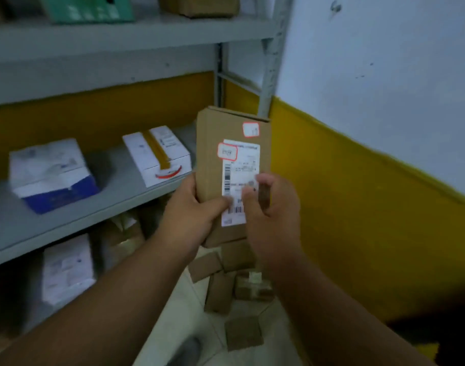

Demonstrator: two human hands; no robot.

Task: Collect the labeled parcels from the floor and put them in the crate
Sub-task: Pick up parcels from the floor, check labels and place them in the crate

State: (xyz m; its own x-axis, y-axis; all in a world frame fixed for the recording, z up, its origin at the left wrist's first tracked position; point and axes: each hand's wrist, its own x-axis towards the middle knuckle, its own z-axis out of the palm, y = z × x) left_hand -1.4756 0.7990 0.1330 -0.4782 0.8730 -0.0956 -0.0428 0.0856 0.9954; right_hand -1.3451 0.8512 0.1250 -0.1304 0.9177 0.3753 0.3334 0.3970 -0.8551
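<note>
A grey metal shelf unit (99,165) is filling the left half of the frame, its front edges running diagonally from the lower left toward the centre, and a white wall with a yellow lower band (358,207) is closing off the right side; between them a narrow strip of pale floor (184,313) is showing at the bottom centre. Several small brown parcels (226,283) are lying scattered on that strip, some touching one another, close against the yellow band. On the middle shelf two white boxes are sitting well apart: one with a blue base (52,173) at the left and one with a tan tape strip (157,154) nearer the centre. More boxes are resting on the shelves above and below, blurred. In the centre of the frame a flat brown cardboard parcel (218,159) is being held upright, its white shipping label (239,178) facing the camera. The left hand (191,215) is gripping the parcel's lower left edge, thumb lying across the front by the label. The right hand (271,215) is grasping the lower right edge, fingers curled over the label. The parcel is well above the floor pile.
</note>
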